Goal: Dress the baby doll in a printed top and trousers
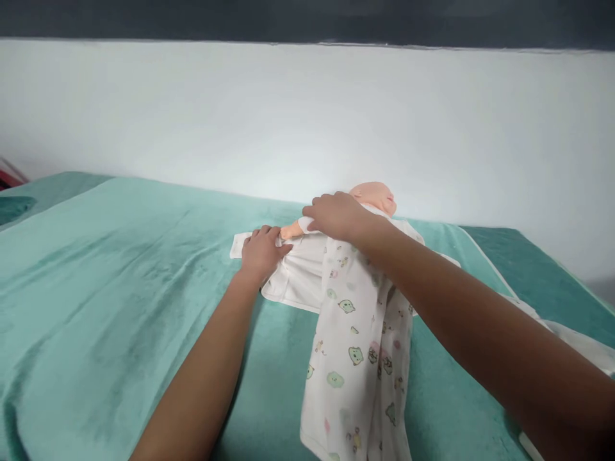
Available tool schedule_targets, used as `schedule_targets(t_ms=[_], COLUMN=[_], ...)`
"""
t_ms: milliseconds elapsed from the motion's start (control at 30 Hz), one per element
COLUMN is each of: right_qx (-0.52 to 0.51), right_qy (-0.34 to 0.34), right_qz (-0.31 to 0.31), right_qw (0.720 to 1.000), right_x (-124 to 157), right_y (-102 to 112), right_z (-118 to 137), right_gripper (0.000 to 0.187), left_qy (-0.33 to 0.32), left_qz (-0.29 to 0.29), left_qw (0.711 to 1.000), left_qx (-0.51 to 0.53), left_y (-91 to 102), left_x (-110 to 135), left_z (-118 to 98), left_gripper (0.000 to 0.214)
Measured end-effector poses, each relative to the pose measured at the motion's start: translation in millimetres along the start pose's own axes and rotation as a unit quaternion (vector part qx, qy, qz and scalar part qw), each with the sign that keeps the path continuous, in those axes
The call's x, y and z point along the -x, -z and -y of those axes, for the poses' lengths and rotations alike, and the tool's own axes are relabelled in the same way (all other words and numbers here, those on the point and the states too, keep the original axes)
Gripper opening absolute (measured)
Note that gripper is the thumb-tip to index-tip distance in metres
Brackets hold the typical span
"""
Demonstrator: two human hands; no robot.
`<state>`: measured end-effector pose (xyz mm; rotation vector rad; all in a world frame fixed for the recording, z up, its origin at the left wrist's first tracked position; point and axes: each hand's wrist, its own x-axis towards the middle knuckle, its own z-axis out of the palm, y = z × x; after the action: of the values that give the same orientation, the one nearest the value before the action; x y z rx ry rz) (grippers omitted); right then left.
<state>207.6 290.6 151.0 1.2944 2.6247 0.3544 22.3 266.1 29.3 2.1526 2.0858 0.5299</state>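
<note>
A baby doll (pixel 373 195) lies on its back, its head toward the wall. Under it a white baby shirt (pixel 300 275) is spread out, inner side up. A printed cloth garment (pixel 355 346) with small green animal figures covers the doll's lower body and trails toward me. My left hand (pixel 263 251) is closed on the white shirt's sleeve, right beside the doll's small hand (pixel 289 231). My right hand (pixel 339 214) is curled over the doll's upper arm, fingers and thumb at the white sleeve edge (pixel 305 224). That hand and forearm hide much of the doll's chest.
A green sheet (pixel 120 288) with soft folds covers the bed. Behind it stands a white wall (pixel 240 115) with a dark band on top. White cloth (pixel 576 342) lies at the right, partly behind my forearm. Something red (pixel 8 179) shows at the far left edge.
</note>
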Motion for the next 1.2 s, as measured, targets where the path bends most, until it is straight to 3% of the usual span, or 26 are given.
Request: schedule_targets(t_ms=[100, 200, 300, 467, 600, 767, 900, 1033, 1200], right_qx=[-0.024, -0.062, -0.093, -0.150, -0.243, -0.344, -0.299, -0.268, -0.251], right_qy=[0.003, 0.015, 0.019, 0.016, -0.036, -0.175, -0.337, -0.374, -0.352], right_qz=[-0.014, -0.020, -0.017, -0.027, -0.108, -0.266, -0.342, -0.310, -0.280], right_qw=[1.000, 0.998, 0.995, 0.988, 0.963, 0.883, 0.825, 0.832, 0.857], right_x=[0, -9, -20, -23, 8, 73, 117, 127, 114], right_y=[-1, -6, -12, -13, -17, -55, -110, -143, -139], right_z=[4, 17, 30, 27, 2, -31, -45, -46, -35], right_gripper=[0.021, 0.023, 0.023, 0.027, 0.034, 0.035, 0.041, 0.050, 0.044], left_qy=[0.010, -0.046, -0.085, -0.003, 0.069, 0.101, 0.112, 0.094, 0.067], left_qz=[-0.032, -0.087, -0.085, -0.091, -0.094, -0.071, -0.050, -0.039, -0.056], left_qw=[0.999, 0.994, 0.993, 0.995, 0.993, 0.992, 0.992, 0.993, 0.993], left_qx=[0.025, 0.039, 0.006, -0.034, -0.021, -0.019, -0.038, -0.063, -0.083], left_y=[0.0, 2.6, 5.1, 7.8, 11.1, 10.1, 8.4, 8.2, 7.3], left_x=[-2, -4, -8, -12, -13, -12, -11, -10, -8], left_z=[-1, -2, 2, 17, 27, 32, 30, 27, 18], left_gripper=[0.044, 0.040, 0.032, 0.038, 0.034, 0.034, 0.035, 0.034, 0.033])
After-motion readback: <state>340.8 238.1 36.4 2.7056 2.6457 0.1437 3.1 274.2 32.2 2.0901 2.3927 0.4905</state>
